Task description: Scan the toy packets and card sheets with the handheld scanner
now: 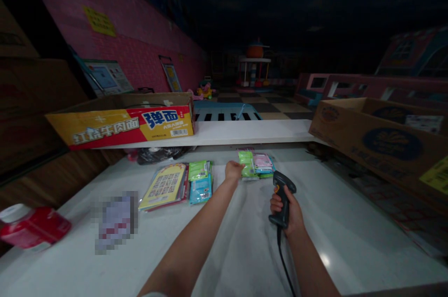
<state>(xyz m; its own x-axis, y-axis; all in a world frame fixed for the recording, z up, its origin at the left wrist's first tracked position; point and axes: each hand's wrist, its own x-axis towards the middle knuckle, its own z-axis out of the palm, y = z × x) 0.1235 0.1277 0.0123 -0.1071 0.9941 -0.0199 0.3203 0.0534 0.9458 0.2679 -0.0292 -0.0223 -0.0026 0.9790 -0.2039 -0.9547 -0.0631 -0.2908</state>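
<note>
In my right hand is a black handheld barcode scanner, gripped by its handle, with its cord running down toward me. My left hand reaches across the counter, its fingers closed on the edge of a green packet. Beside that packet lie a pink packet and others partly hidden beneath. Left of my forearm are a green packet and a blue packet, next to a stack of flat yellow-topped packs.
A raised white shelf spans the counter's far side. On it stand a red and yellow carton at left and a brown carton at right. A red bottle with a white cap lies at the left, near a blurred-out item.
</note>
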